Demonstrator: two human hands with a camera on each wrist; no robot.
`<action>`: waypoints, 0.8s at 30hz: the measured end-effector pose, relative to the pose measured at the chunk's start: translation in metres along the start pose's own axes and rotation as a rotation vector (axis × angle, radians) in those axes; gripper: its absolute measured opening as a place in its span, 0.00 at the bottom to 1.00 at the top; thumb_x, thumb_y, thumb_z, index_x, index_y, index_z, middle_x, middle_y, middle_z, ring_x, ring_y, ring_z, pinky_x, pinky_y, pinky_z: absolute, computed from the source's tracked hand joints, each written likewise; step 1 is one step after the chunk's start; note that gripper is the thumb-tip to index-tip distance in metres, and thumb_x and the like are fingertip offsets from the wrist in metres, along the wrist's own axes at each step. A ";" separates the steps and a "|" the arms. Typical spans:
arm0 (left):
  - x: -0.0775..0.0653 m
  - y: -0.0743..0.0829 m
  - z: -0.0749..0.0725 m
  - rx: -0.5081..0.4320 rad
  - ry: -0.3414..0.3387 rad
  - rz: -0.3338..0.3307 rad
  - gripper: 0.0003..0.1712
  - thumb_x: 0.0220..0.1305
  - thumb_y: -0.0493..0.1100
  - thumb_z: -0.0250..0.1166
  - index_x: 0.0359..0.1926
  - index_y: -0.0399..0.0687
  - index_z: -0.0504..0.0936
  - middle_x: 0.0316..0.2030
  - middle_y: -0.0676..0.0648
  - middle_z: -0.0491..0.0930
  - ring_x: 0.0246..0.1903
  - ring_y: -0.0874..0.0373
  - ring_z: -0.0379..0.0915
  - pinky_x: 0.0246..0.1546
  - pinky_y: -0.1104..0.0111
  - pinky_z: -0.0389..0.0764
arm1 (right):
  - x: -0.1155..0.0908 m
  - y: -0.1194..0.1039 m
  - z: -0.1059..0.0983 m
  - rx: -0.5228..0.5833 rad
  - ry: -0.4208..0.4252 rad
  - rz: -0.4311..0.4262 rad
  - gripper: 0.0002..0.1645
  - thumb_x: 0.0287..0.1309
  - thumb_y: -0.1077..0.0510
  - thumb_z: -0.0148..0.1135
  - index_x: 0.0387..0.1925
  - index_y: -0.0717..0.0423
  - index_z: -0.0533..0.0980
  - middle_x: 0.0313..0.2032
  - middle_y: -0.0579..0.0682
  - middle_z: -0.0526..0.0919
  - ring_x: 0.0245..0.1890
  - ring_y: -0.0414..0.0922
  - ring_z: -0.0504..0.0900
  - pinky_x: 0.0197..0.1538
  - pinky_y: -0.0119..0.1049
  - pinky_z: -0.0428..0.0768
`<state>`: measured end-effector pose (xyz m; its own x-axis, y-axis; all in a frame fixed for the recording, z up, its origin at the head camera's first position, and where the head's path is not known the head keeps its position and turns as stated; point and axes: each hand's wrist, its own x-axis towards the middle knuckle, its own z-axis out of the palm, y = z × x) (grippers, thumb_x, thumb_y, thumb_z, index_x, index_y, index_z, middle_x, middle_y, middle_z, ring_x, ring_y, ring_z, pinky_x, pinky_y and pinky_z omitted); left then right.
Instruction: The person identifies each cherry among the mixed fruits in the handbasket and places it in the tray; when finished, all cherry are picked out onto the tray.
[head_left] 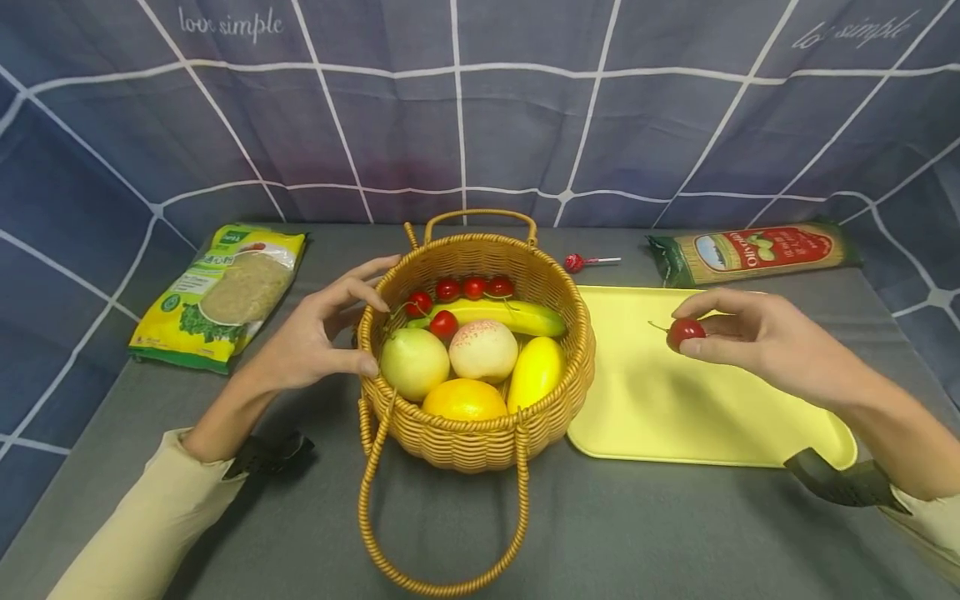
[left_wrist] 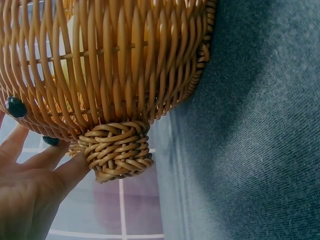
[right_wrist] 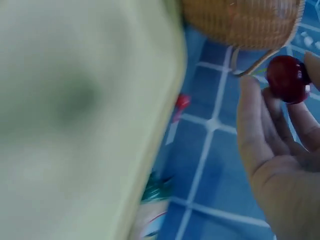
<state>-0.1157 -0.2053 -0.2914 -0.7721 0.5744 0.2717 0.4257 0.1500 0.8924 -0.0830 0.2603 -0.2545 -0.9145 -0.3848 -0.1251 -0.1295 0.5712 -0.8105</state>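
Observation:
In the head view, my right hand pinches a dark red cherry with a thin stem between thumb and fingers, above a yellow tray. The right wrist view shows the cherry at the fingertips. My left hand touches the left side of a wicker basket, fingers spread and fingertips at the rim. Inside the basket are several cherries, a banana, a green pear-like fruit, a peach, an orange-yellow fruit and a yellow mango-like fruit.
A yellow food bag lies at the left. Behind the tray are a wrapped red lollipop and a pack of noodles. One basket handle hangs toward the front, and a checked blue cloth stands behind.

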 end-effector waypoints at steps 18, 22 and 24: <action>0.001 -0.003 -0.001 -0.008 -0.013 0.044 0.26 0.44 0.39 0.74 0.45 0.40 0.72 0.67 0.48 0.53 0.65 0.49 0.50 0.57 0.59 0.64 | 0.001 0.076 0.019 -0.250 0.027 -0.107 0.14 0.49 0.67 0.65 0.40 0.58 0.76 0.34 0.45 0.81 0.35 0.38 0.77 0.37 0.25 0.73; 0.001 -0.003 -0.001 -0.010 -0.013 0.038 0.26 0.44 0.38 0.74 0.45 0.41 0.72 0.67 0.48 0.53 0.64 0.49 0.51 0.56 0.63 0.65 | 0.002 0.078 0.020 -0.241 0.019 -0.090 0.14 0.50 0.65 0.66 0.41 0.57 0.76 0.34 0.46 0.80 0.36 0.38 0.77 0.37 0.26 0.74; 0.000 -0.004 -0.001 -0.011 -0.013 0.032 0.26 0.45 0.38 0.74 0.45 0.41 0.72 0.68 0.48 0.53 0.64 0.49 0.51 0.56 0.63 0.65 | 0.002 0.079 0.021 -0.233 0.014 -0.089 0.14 0.50 0.65 0.66 0.41 0.57 0.76 0.34 0.46 0.80 0.36 0.38 0.77 0.37 0.26 0.74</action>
<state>-0.1178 -0.2066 -0.2942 -0.7519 0.5894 0.2954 0.4447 0.1226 0.8873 -0.0873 0.2895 -0.3306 -0.9008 -0.4314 -0.0500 -0.2927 0.6881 -0.6640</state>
